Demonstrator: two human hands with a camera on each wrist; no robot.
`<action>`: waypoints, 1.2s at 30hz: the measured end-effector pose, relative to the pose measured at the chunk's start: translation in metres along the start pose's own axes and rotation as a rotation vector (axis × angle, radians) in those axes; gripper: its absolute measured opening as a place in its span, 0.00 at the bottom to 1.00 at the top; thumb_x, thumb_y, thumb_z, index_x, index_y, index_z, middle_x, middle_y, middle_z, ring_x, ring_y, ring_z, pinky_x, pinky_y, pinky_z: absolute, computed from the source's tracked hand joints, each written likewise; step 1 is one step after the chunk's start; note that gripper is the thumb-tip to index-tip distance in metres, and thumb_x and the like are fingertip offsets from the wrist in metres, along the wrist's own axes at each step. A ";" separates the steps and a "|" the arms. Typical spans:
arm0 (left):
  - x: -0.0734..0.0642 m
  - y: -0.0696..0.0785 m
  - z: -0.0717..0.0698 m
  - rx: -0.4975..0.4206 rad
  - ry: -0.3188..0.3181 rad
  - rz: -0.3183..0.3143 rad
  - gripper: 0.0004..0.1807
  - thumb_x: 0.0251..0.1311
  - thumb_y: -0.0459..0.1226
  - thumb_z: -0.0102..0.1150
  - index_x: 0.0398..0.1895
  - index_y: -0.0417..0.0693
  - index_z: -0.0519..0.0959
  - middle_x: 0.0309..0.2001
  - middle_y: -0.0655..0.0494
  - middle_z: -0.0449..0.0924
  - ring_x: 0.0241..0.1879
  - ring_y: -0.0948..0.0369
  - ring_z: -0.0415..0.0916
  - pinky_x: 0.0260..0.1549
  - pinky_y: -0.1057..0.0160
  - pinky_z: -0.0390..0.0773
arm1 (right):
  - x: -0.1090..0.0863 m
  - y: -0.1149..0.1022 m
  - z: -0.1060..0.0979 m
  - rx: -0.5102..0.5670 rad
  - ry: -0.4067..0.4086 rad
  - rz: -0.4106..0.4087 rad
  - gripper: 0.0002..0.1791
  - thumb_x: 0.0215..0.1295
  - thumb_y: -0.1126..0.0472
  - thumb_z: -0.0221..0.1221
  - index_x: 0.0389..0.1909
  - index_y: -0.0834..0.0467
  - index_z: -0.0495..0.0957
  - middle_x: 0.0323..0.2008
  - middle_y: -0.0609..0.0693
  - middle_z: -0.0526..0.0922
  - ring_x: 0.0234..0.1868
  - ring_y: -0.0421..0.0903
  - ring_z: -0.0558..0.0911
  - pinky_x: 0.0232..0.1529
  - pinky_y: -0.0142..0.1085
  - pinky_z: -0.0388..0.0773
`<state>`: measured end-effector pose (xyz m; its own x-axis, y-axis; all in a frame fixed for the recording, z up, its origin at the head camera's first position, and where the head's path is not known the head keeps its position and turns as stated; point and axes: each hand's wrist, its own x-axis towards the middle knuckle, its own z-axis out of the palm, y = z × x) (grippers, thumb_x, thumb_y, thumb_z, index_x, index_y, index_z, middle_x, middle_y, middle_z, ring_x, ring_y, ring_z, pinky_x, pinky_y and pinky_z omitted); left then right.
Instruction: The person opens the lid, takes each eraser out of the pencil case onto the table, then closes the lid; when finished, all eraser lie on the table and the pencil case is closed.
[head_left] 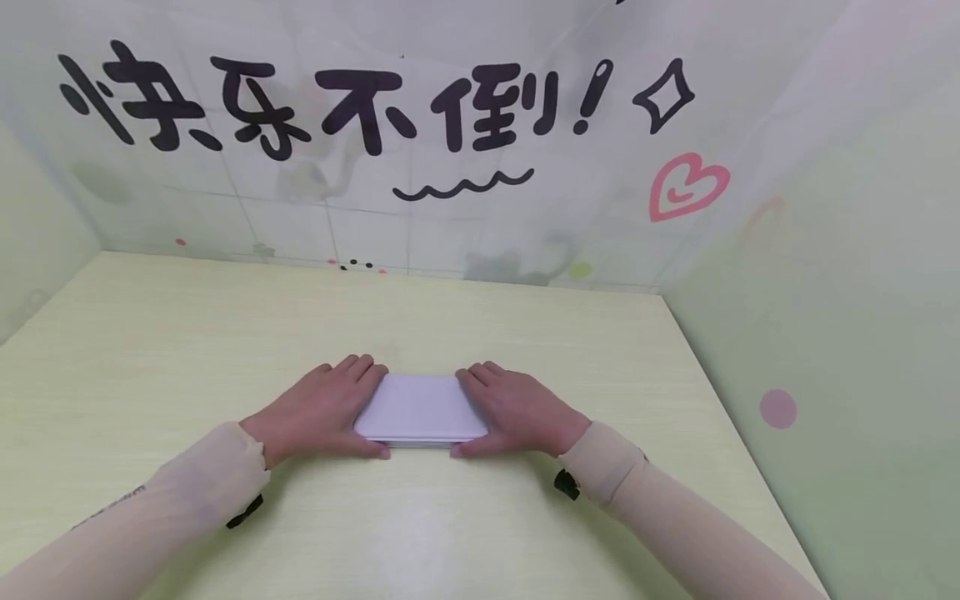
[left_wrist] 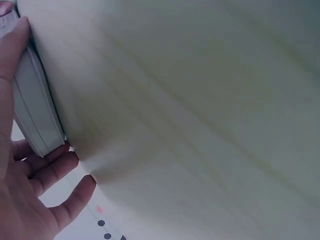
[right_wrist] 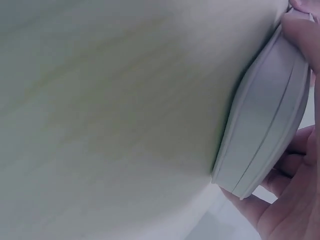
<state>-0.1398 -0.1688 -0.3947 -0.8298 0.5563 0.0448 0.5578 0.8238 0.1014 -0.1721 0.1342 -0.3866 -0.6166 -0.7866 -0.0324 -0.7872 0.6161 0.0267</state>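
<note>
A flat white rectangular case (head_left: 422, 407) lies on the table in front of me, a thin seam running along its side. Its left end is held by my left hand (head_left: 318, 410), thumb along the near edge and fingers at the far edge. My right hand (head_left: 523, 408) grips the right end in the same way. In the left wrist view, the case's side (left_wrist: 36, 102) shows between thumb and fingers, with one finger spread away. The right wrist view shows the opposite side of the case (right_wrist: 265, 112) with its seam closed, fingers partly hidden behind it.
The pale wood-grain table (head_left: 420, 533) spreads around both hands. A white printed backdrop (head_left: 360, 225) with black characters and a pink heart rises at its far edge. Another pale wall (head_left: 847, 333) stands along the right side.
</note>
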 end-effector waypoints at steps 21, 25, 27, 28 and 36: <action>0.000 0.002 0.005 -0.043 0.000 -0.043 0.55 0.45 0.72 0.72 0.65 0.42 0.71 0.52 0.53 0.74 0.51 0.57 0.71 0.44 0.53 0.75 | 0.002 0.007 0.002 0.022 0.044 -0.050 0.51 0.61 0.25 0.61 0.69 0.62 0.71 0.57 0.51 0.81 0.50 0.43 0.78 0.48 0.36 0.82; -0.001 0.002 0.005 -0.049 0.004 -0.044 0.55 0.45 0.72 0.72 0.66 0.42 0.71 0.52 0.53 0.74 0.52 0.56 0.71 0.45 0.52 0.75 | 0.003 0.007 0.003 0.015 0.049 -0.055 0.51 0.61 0.25 0.61 0.69 0.63 0.71 0.57 0.52 0.81 0.51 0.44 0.78 0.50 0.36 0.83; -0.001 0.002 0.004 -0.049 0.001 -0.043 0.56 0.45 0.72 0.72 0.66 0.42 0.70 0.53 0.52 0.74 0.52 0.56 0.71 0.45 0.52 0.75 | 0.003 0.008 0.003 0.011 0.047 -0.057 0.51 0.61 0.25 0.60 0.69 0.63 0.71 0.57 0.52 0.81 0.51 0.44 0.78 0.51 0.36 0.82; -0.001 0.002 0.004 -0.049 0.000 -0.043 0.56 0.45 0.72 0.72 0.66 0.41 0.70 0.53 0.52 0.74 0.52 0.56 0.71 0.45 0.52 0.76 | 0.003 0.008 0.003 0.008 0.046 -0.058 0.52 0.61 0.25 0.60 0.69 0.63 0.71 0.57 0.52 0.81 0.52 0.44 0.78 0.51 0.36 0.82; -0.002 0.002 0.003 -0.059 -0.003 -0.047 0.55 0.46 0.70 0.73 0.66 0.41 0.70 0.52 0.52 0.74 0.50 0.57 0.70 0.44 0.52 0.75 | 0.004 0.009 0.005 -0.002 0.036 -0.069 0.52 0.62 0.24 0.59 0.70 0.64 0.70 0.59 0.52 0.80 0.52 0.44 0.78 0.53 0.36 0.82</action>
<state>-0.1368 -0.1677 -0.3980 -0.8547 0.5179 0.0358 0.5163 0.8410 0.1617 -0.1816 0.1369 -0.3914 -0.5608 -0.8279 0.0019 -0.8276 0.5607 0.0275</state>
